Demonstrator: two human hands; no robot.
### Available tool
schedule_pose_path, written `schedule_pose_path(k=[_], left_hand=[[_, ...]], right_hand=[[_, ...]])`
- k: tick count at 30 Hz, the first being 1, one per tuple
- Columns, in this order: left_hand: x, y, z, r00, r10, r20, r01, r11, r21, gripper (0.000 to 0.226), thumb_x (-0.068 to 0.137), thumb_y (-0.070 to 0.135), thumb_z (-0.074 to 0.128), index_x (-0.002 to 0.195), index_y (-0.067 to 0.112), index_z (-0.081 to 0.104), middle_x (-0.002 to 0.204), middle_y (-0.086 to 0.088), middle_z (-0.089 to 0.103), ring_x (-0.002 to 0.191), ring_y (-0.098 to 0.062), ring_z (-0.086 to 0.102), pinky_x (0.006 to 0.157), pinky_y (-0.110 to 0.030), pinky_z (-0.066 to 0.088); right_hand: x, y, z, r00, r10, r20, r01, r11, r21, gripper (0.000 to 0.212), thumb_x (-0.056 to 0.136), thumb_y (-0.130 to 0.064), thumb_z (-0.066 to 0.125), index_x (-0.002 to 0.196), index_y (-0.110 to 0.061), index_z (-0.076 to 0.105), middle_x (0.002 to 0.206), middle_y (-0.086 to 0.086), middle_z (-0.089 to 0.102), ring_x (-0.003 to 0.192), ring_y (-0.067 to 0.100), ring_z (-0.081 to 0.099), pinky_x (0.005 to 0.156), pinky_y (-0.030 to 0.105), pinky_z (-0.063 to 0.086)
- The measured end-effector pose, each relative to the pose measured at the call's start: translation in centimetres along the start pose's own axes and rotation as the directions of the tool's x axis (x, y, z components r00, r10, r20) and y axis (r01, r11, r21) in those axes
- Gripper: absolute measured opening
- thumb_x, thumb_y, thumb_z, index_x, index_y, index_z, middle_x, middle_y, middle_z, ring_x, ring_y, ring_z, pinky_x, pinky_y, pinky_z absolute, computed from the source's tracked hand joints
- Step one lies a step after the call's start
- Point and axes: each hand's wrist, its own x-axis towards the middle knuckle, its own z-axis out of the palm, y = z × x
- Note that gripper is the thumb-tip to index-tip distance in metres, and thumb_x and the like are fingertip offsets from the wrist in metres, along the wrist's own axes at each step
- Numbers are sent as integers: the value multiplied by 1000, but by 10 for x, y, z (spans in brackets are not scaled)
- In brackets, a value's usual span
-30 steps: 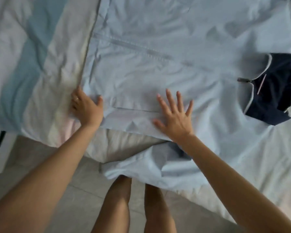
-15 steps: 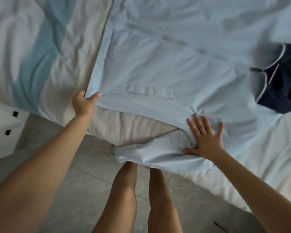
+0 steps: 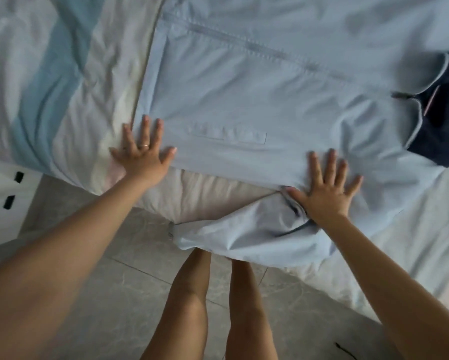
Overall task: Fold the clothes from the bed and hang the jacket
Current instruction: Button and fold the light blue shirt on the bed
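A light blue jacket [image 3: 257, 100] with a zip and a dark navy lining at its collar lies spread flat on the bed [image 3: 49, 81]. One sleeve [image 3: 244, 237] hangs over the bed's near edge. My left hand [image 3: 142, 152] lies flat with fingers spread on the jacket's lower left corner, partly on the bedding. My right hand [image 3: 327, 188] presses flat with fingers spread on the jacket near where the sleeve joins the body. Neither hand grips the fabric.
The bed carries a white quilt with a pale blue stripe at the left. Grey floor tiles [image 3: 119, 294] and my legs show below the bed's edge. A white cabinet [image 3: 2, 201] with dark handles stands at the far left.
My left hand has let go of the jacket's corner and now lies flat on it. My right hand has slid slightly up along the jacket's side. The camera has moved a little.
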Motion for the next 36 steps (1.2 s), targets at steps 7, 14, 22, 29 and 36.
schedule_pose_path(k=[7,14,22,29,36], left_hand=[[-26,78,-25,986,34,-161,-54,991,-125,81,88,28,54,152,12,7,158,-17,-7,144,-43,-6,109,-66,-3],[-87,144,2,813,407,416,-535,804,260,78,95,44,38,150,27,-15,158,-10,-16,145,-31,-15,108,-68,-2],[-45,265,-39,857,505,101,-503,863,-42,114,68,64,69,152,29,0,158,-5,-20,143,-28,-23,106,-69,-3],[-22,306,-5,885,423,195,-445,892,86,148,38,94,53,125,29,-48,143,-8,-48,133,-33,-41,95,-73,-17],[-20,307,-9,870,440,223,-467,880,84,147,38,94,52,122,30,-51,142,-9,-49,133,-34,-41,94,-74,-16]], right_hand=[[-28,31,-15,929,369,5,-355,891,284,83,94,-60,33,152,-17,-8,159,13,-10,147,30,-7,114,51,-17],[-70,99,21,994,72,80,-88,973,213,61,98,-54,26,152,-30,12,159,-10,12,145,18,20,115,42,19],[19,197,-74,759,646,82,-213,128,969,23,92,-13,52,113,-9,60,93,-2,59,89,13,54,70,18,40],[108,251,-112,767,514,383,-253,-305,918,15,88,-20,56,75,-20,48,64,-5,43,50,8,40,50,18,33],[127,247,-136,709,673,213,44,-344,938,24,98,-25,51,75,-14,53,63,-1,49,52,9,48,55,20,43]])
